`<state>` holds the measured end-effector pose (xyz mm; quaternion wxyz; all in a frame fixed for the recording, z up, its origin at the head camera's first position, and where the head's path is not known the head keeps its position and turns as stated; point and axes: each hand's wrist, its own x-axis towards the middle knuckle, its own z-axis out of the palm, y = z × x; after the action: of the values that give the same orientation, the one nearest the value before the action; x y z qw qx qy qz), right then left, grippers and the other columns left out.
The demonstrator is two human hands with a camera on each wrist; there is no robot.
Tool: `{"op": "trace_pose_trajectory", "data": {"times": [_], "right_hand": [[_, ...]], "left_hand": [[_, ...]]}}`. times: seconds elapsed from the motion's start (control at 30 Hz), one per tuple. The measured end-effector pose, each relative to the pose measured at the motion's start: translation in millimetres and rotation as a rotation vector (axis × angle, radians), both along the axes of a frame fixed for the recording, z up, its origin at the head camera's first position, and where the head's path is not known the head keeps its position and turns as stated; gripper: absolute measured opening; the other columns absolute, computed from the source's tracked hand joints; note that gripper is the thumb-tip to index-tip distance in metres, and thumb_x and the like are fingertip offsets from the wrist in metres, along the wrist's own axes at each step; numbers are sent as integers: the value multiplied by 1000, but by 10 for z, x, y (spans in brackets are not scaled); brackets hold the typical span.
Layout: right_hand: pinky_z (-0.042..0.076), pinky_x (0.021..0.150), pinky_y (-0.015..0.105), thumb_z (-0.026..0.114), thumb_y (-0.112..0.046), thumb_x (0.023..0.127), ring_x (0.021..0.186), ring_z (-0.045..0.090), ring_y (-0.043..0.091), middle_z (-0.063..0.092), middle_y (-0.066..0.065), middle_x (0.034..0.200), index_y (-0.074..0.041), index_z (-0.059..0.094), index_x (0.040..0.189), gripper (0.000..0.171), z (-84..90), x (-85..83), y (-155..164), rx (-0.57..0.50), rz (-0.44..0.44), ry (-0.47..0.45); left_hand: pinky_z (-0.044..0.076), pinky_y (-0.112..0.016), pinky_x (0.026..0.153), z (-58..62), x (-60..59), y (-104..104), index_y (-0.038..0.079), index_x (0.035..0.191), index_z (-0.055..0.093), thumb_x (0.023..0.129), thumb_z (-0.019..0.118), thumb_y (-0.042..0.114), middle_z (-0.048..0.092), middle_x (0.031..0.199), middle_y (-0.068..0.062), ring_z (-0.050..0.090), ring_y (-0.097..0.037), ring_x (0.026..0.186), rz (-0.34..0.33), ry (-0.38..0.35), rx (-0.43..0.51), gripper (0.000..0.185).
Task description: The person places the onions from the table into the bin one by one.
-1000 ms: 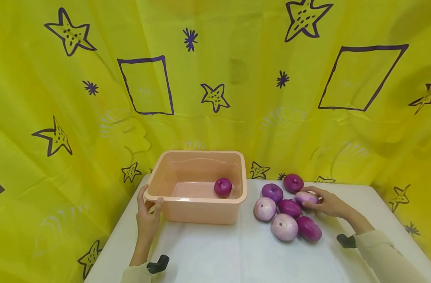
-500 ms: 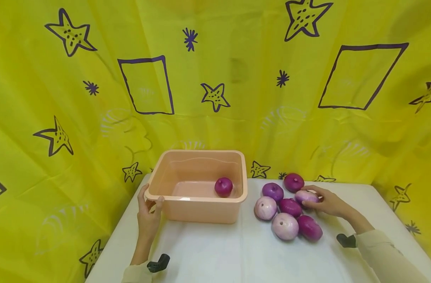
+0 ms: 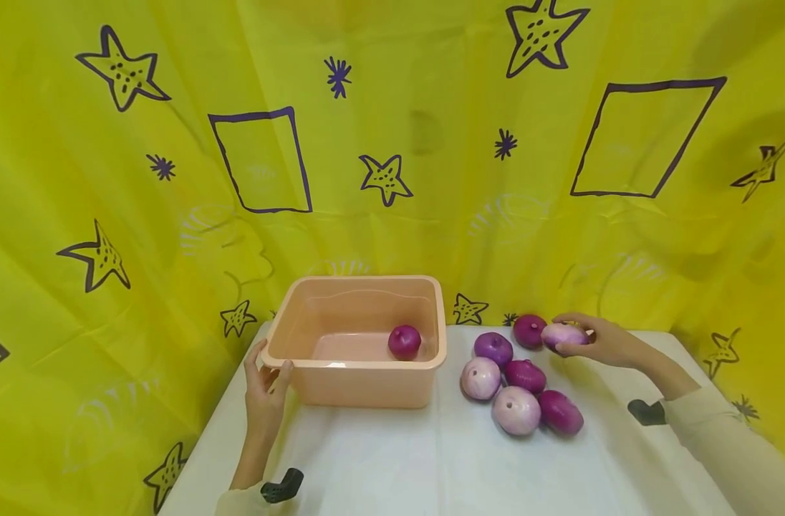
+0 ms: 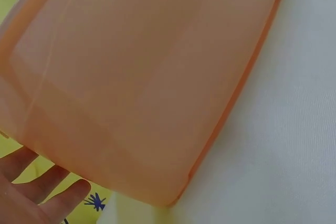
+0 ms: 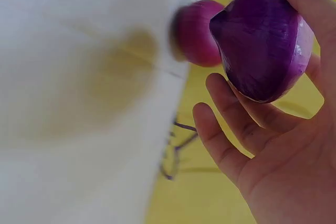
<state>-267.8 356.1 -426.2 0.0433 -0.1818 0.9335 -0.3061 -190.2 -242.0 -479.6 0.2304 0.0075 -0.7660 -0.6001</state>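
My right hand [image 3: 608,345] pinches a pale purple onion [image 3: 563,337] between thumb and fingers, raised a little above the table. In the right wrist view, this onion [image 5: 262,40] shows its dark purple pointed side, with the ring and little fingers spread below. My left hand [image 3: 265,401] grips the front left corner of a peach plastic tub [image 3: 367,383], thumb at the front rim and fingers along the side. In the left wrist view, fingertips [image 4: 79,190] touch the tub's wall [image 4: 131,77]. Inside the tub lies one dark purple onion [image 3: 405,342].
Several onions sit clustered right of the tub, among them a white one [image 3: 517,411], a purple one [image 3: 493,348] and a dark red one [image 3: 529,331] at the back. A white table [image 3: 379,459] carries everything. Behind it hangs a yellow curtain [image 3: 457,236] with drawn stars.
My right hand has lifted the pale purple onion off the table, slightly up and to the right of the cluster. The left hand keeps its hold on the tub. The head view has shifted slightly.
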Motion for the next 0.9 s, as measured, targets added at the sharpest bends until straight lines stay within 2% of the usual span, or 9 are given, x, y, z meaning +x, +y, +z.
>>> {"op": "trace_pose_trajectory", "data": {"times": [0.2,0.5,0.7,0.9], "right_hand": [[55,77,32,79,-31,92,94,63,24,64,19,122,-6,54,143,62,366,-62,6,5,10,20],[56,70,29,81,-22,90,94,65,29,63,17,123,-7,55,142,60,914,-171,-171,-13,76,111],[53,71,31,79,-26,92,99,62,33,61,15,128,-10,53,144,61,1116,-198,-264,6,72,127],[56,75,34,78,-29,92,108,62,39,59,17,134,-12,52,146,63,1198,-206,-353,2,72,107]], "left_hand": [[45,-6,89,47,14,31,20,160,26,104,61,19,37,161,-18,52,-42,131,-26,-16,32,66],[43,-5,89,-28,-1,11,24,160,24,104,61,26,37,161,-14,51,-37,131,1,-49,30,67],[45,-5,87,-50,-6,20,25,160,25,104,61,28,36,162,-13,51,-38,132,19,-56,16,66],[44,-5,86,-44,-1,27,23,160,25,104,61,22,37,162,-15,53,-38,129,35,-31,0,67]]}}
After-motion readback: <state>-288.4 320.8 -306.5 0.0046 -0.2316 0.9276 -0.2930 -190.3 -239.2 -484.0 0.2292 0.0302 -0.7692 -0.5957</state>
